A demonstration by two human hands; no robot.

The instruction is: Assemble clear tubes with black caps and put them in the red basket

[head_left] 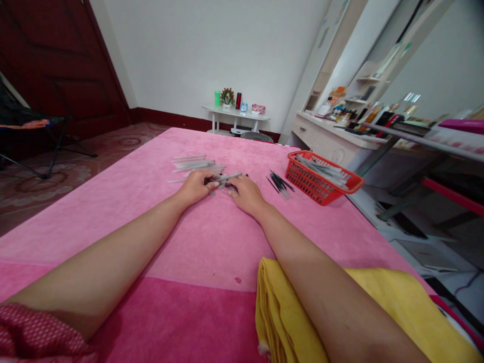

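My left hand [197, 186] and my right hand [246, 192] are close together over the middle of the pink cover. Both have curled fingers around a few thin greyish sticks [230, 177], possibly pens or tubes; the exact kind is too blurred to tell. Just beyond my left hand lies a loose pile of similar pale grey sticks [193, 163], roughly parallel. To the right of my right hand is a small fanned bunch of thin black sticks [279, 181] with pale ends. Farther right stands an orange-red plastic basket [307, 182] with more grey sticks [325, 171] in it.
The pink cover [204, 242] spreads under everything. A folded yellow cloth [287, 307] lies beneath my right forearm. Beyond the far edge stands a small white table [236, 112] with a plant and cups. A cluttered dresser [340, 133] is at right, a folding chair [41, 136] at left.
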